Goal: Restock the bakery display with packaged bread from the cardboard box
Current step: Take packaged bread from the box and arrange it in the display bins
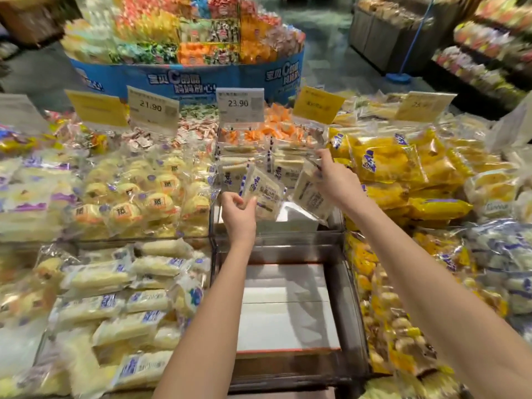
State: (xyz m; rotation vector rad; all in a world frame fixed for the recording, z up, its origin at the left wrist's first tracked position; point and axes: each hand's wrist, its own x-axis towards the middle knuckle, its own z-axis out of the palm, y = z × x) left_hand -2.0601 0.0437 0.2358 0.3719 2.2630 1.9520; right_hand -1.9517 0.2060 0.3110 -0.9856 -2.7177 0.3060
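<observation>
Head view showed two hands, each holding one packet of bread over the middle compartment (331, 226) of the bakery display. The left hand (239, 214) pinched the lower corner of the first packet (263, 192) between thumb and fingers. The right hand (335, 177) had its fingers curled on the upper edge of the second packet (308, 194), just beside the first. Behind them, stacked packets (250, 156) of the same kind overlapped too much to count. Two white price cards read 21.90 (152, 108) and 23.90 (240, 104); three yellow cards (318, 105) were too blurred to read. A white panel (288, 312) lay in the nearer compartment; whether it was a box or a liner could not be told.
</observation>
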